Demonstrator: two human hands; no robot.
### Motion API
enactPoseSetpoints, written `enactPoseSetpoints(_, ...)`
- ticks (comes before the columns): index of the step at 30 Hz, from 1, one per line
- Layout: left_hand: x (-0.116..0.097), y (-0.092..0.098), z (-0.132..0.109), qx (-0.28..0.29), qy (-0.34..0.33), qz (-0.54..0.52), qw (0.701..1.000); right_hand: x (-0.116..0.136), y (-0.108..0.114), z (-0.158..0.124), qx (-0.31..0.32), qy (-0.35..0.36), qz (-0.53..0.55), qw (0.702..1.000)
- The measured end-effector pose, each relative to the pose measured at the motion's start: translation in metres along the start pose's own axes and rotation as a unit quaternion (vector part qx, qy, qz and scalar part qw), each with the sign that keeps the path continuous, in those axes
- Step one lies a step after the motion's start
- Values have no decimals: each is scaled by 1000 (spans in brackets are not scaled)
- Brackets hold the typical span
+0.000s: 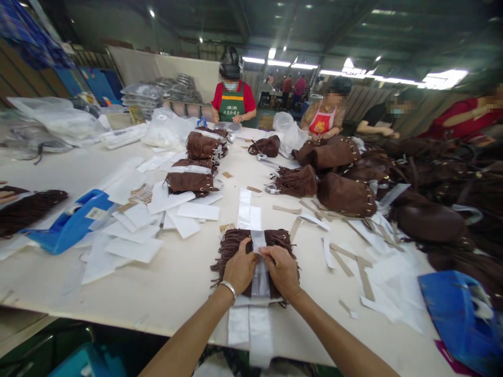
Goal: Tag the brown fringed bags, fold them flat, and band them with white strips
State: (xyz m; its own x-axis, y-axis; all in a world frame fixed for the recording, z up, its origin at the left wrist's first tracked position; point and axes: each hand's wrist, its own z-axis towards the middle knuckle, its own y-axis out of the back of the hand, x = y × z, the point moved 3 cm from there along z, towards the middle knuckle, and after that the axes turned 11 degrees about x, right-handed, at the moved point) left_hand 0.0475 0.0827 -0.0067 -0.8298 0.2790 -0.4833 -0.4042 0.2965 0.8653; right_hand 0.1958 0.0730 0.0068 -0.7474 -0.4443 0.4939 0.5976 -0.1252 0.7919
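A brown fringed bag (236,242) lies on the table (184,283) right in front of me, with a long white paper strip (247,209) running across it and hanging over the near edge. My left hand (238,268), a silver bangle on its wrist, presses on the bag with its fingers curled onto the strip. My right hand (283,269) pinches the same strip at the middle of the bag. The thumbs of both hands meet on the strip.
White paper sheets (133,246) and a blue tape dispenser (70,222) lie to the left. Wrapped brown bags (192,180) are stacked ahead, loose brown bags (346,193) pile up at right. Tan strips (348,262) litter the right side. A blue bag (459,309) sits near right. Workers stand at the far end.
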Motion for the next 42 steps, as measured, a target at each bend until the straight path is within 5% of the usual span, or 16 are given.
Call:
enactPoseSetpoints(7,2,-3,4,-7,7,2,1000,2,-9,-15,43,-26,-12,999)
enactPoseSetpoints(20,6,-9,12,-65,16,-46,997,11,-10,-16,125,35,-181,975)
enactPoseSetpoints(34,-8,-1,12,-118,41,-28,992,8,-10,-14,180,46,-211,960)
enactPoseSetpoints(42,-4,-11,-2,-71,-84,10,994,15,-3,-25,165,57,-238,955)
